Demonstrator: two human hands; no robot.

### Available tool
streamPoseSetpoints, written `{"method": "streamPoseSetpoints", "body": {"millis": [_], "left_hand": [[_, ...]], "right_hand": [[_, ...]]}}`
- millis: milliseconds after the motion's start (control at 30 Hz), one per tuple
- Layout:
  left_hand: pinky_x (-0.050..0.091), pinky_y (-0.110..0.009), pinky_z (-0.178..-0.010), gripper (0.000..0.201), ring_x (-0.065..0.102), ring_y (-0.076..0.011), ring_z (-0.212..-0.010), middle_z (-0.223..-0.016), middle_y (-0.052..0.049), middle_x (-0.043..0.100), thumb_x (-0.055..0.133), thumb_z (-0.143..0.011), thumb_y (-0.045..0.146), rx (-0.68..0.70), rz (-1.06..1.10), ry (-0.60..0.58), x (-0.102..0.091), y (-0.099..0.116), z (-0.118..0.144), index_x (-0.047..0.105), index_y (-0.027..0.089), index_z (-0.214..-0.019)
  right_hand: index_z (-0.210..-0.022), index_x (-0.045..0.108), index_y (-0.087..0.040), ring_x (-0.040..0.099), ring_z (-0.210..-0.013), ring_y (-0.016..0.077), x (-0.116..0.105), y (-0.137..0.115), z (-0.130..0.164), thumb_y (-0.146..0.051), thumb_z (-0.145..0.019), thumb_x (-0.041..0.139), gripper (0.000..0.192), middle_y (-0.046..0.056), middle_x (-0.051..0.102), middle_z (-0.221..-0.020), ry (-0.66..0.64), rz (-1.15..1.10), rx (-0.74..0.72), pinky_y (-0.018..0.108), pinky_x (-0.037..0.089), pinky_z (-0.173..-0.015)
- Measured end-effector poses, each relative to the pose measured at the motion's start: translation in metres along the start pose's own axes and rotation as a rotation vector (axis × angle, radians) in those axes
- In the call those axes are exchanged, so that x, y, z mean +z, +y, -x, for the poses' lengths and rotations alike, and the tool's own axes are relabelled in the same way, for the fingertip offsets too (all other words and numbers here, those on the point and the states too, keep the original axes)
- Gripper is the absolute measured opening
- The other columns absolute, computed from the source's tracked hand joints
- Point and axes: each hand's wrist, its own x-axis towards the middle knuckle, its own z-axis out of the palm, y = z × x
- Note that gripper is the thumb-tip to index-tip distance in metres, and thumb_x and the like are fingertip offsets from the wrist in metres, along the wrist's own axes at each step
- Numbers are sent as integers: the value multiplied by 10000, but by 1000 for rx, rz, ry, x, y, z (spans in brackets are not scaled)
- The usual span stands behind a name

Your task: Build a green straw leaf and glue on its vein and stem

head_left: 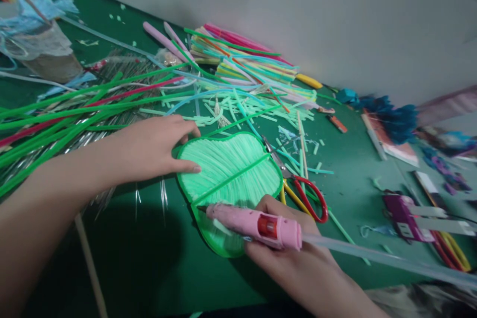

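A green leaf-shaped piece (227, 164) lies on the table, edged in darker green with a ridge across its middle. My left hand (164, 146) grips its upper left edge, the thumb flat on top and the fingers curled at the rim. In my right hand (290, 233) is a pink hot glue gun (253, 223), a long clear glue stick (365, 253) sticking out of its back. Its dark nozzle is over the leaf near the left end of the ridge; whether they touch I cannot tell. Red-handled scissors (311, 198) lie just right of the leaf.
Green and red pipe cleaners (74, 109) and thin wires (122, 79) spread at left. Cut pale green bits (253, 104) and bundled coloured stems (242, 59) lie behind the leaf. A purple device (404, 216) sits at right. A grey wall (298, 10) rises behind.
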Motion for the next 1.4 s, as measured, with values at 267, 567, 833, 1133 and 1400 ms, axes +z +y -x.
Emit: {"method": "streamPoseSetpoints", "body": {"millis": [267, 567, 833, 1133, 1400], "left_hand": [[430, -350, -741, 668, 616, -263, -909, -1148, -75, 656, 611, -742, 740, -9, -15, -19, 0, 0, -1, 584, 254, -1199], [422, -344, -733, 673, 628, -275, -908, -1123, -80, 677, 619, -728, 733, -7, 1, -1, 0, 1, -1, 607, 249, -1195], [419, -343, -731, 686, 625, -279, -920, -1107, -75, 678, 626, -704, 748, -16, 11, -2, -1, 0, -1, 609, 255, -1181], [430, -354, -740, 682, 627, -281, -914, -1098, -77, 674, 614, -710, 749, -17, 4, -9, -1, 1, -2, 600, 258, -1182], [437, -363, -747, 680, 622, -296, -931, -1070, -81, 670, 618, -710, 752, -11, 0, 5, 0, -1, -2, 606, 258, -1176]], "right_hand": [[-646, 362, -248, 377, -471, 81, 0, 0, 2, -167, -738, 574, 245, -79, 437, -567, 6, -33, 30, 207, 264, -420], [-643, 354, -252, 362, -463, 83, 1, -1, 2, -172, -740, 565, 245, -83, 410, -553, 22, -18, 38, 209, 246, -410], [-647, 351, -252, 378, -466, 83, -1, -1, 2, -156, -749, 557, 249, -79, 431, -574, 9, -13, -16, 217, 257, -422], [-660, 357, -253, 397, -461, 87, -2, 3, 6, -135, -729, 558, 243, -82, 437, -578, -2, 30, -21, 228, 264, -430], [-654, 350, -252, 378, -451, 76, 1, 3, 5, -122, -715, 572, 264, -85, 436, -559, 49, 27, -20, 211, 252, -412]]}}
